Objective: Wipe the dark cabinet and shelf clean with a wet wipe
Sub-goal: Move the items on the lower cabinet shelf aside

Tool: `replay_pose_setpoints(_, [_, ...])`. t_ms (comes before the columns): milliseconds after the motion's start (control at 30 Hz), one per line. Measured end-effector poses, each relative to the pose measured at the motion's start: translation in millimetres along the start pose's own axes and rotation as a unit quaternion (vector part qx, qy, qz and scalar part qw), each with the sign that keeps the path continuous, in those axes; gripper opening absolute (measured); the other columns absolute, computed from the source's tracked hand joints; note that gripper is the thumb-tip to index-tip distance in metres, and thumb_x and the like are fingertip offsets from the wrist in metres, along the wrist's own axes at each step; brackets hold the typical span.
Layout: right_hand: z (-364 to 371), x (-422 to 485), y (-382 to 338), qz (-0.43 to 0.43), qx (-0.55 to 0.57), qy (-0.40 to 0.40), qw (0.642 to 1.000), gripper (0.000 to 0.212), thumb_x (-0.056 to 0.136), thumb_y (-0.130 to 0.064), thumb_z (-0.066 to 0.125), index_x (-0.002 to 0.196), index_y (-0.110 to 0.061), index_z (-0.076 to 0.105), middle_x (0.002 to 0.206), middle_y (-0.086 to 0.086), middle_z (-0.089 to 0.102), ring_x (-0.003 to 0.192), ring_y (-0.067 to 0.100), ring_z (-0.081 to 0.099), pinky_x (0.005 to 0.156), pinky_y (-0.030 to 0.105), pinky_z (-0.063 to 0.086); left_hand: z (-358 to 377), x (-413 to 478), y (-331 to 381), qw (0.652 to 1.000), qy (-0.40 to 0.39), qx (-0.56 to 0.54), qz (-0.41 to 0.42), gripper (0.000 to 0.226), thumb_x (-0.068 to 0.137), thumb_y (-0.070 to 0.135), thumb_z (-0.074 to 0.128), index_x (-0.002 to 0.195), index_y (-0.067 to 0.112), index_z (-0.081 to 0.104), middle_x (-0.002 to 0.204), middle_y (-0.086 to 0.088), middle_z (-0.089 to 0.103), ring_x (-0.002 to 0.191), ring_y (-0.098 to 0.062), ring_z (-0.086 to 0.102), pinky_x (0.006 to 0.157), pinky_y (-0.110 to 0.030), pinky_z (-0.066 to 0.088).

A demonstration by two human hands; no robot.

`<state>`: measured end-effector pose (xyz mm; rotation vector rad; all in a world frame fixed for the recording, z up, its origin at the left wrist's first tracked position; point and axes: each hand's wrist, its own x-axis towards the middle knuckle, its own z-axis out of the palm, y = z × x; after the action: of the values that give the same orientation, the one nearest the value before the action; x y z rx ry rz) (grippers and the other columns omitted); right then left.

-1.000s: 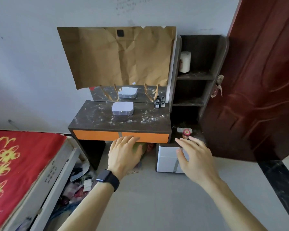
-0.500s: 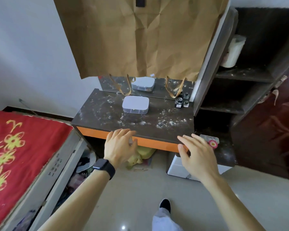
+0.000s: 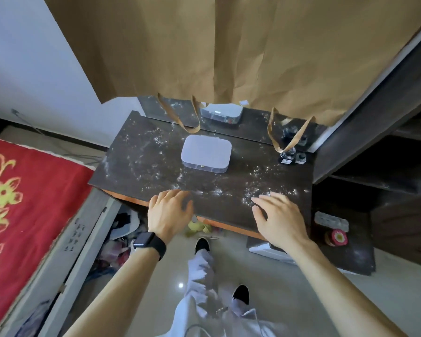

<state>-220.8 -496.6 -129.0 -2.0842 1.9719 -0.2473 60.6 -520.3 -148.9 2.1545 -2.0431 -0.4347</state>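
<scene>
Left hand [image 3: 169, 212], right hand [image 3: 277, 220] now over the cabinet [image 3: 144, 161] (fingers spread).

Brightness: soft, even daylight; the wall [image 3: 22, 57] at far left is the palest part.
Glare: one small white spot on the near floor [image 3: 180, 285].
Shadows: the shelf [image 3: 387, 161] at right sinks into dark; a faint shadow lies on the bench [image 3: 144, 166] beside the left hand [image 3: 169, 210].
Blur: the fingertips of the right hand [image 3: 277, 220] look slightly soft.
Distortion: wide-angle bending; the shelf leans and the bed [image 3: 22, 190] bows at left.

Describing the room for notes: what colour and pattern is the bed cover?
The bed cover is red with yellow flower motifs, seen in head view.
</scene>
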Motion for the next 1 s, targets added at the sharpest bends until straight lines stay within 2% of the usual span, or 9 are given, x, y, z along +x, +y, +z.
replay_pose_setpoints(133, [30,59,-5,0.031,-0.016,-0.072,0.997,0.034,0.097,-0.036,0.05,0.126,-0.03,0.066,0.13,-0.009,0.066,0.131,0.021,0.049,0.106,0.037,0.041,18,64,-14,0.995,-0.092,-0.022,-0.032,0.04,0.094,0.046,0.046,0.131,0.037,0.058,0.138,0.008,0.057,0.13,-0.023,0.046,0.109,-0.04,0.031])
replay_pose_setpoints(267, [58,116,-15,0.095,0.041,-0.132,0.986,0.042,0.1,-0.036,0.044,0.139,-0.025,0.055,0.141,-0.008,0.058,0.133,0.019,0.045,0.107,0.035,0.04,28,129,-21,0.98,-0.134,-0.116,-0.085,0.048,0.093,0.047,0.05,0.138,0.031,0.049,0.14,0.0,0.052,0.122,-0.026,0.052,0.1,-0.041,0.043])
replay_pose_setpoints(367, [78,156,-18,0.143,0.046,-0.164,0.975,0.052,0.102,-0.037,0.039,0.152,-0.022,0.035,0.159,-0.002,0.034,0.146,0.021,0.029,0.117,0.037,0.028,34,174,-24,0.951,-0.142,-0.234,-0.144,0.06,0.091,0.047,0.055,0.145,0.025,0.038,0.142,-0.005,0.046,0.113,-0.025,0.055,0.095,-0.041,0.049])
replay_pose_setpoints(467, [97,186,-20,0.14,-0.018,-0.188,0.972,0.065,0.103,-0.044,0.031,0.159,-0.022,0.007,0.167,0.0,-0.001,0.154,0.021,0.004,0.123,0.043,0.015,42,210,-27,0.923,-0.151,-0.295,-0.197,0.074,0.092,0.047,0.055,0.153,0.017,0.026,0.148,-0.006,0.042,0.126,-0.027,0.049,0.103,-0.04,0.044])
replay_pose_setpoints(533, [111,197,-23,0.133,-0.047,-0.221,0.965,0.068,0.103,-0.047,0.026,0.158,-0.023,-0.006,0.165,-0.003,-0.014,0.153,0.018,-0.01,0.123,0.051,0.007,48,227,-30,0.915,-0.166,-0.302,-0.211,0.071,0.092,0.046,0.057,0.151,0.014,0.034,0.141,-0.004,0.051,0.127,-0.027,0.05,0.102,-0.04,0.044])
replay_pose_setpoints(633, [131,199,-28,0.124,-0.072,-0.254,0.956,0.068,0.103,-0.047,0.024,0.158,-0.021,-0.007,0.161,-0.005,-0.024,0.151,0.017,-0.02,0.121,0.057,-0.003,53,238,-29,0.914,-0.168,-0.313,-0.197,0.036,0.092,0.039,0.059,0.121,0.018,0.061,0.111,0.003,0.066,0.106,-0.024,0.062,0.081,-0.033,0.047])
replay_pose_setpoints(733, [142,195,-29,0.128,-0.079,-0.251,0.956,0.069,0.102,-0.05,0.025,0.158,-0.023,-0.007,0.157,-0.005,-0.03,0.15,0.017,-0.021,0.119,0.058,-0.005,52,237,-29,0.916,-0.156,-0.323,-0.183,0.028,0.092,0.038,0.06,0.113,0.021,0.066,0.093,0.013,0.065,0.091,-0.018,0.063,0.071,-0.028,0.044])
replay_pose_setpoints(867, [144,194,-19,0.113,-0.075,-0.25,0.959,0.069,0.102,-0.053,0.024,0.158,-0.023,-0.004,0.158,-0.006,-0.031,0.148,0.014,-0.025,0.119,0.058,-0.005,46,223,-28,0.886,-0.146,-0.387,-0.208,0.034,0.088,0.045,0.068,0.114,0.028,0.053,0.106,0.012,0.066,0.093,-0.006,0.065,0.073,-0.023,0.048])
replay_pose_setpoints(1000, [141,193,-13,0.101,-0.067,-0.259,0.958,0.07,0.102,-0.054,0.025,0.159,-0.021,0.001,0.163,-0.007,-0.023,0.148,0.012,-0.023,0.118,0.057,-0.008,40,213,-21,0.825,-0.16,-0.5,-0.211,0.047,0.088,0.036,0.073,0.122,0.027,0.042,0.109,0.0,0.07,0.098,-0.017,0.069,0.086,-0.039,0.055])
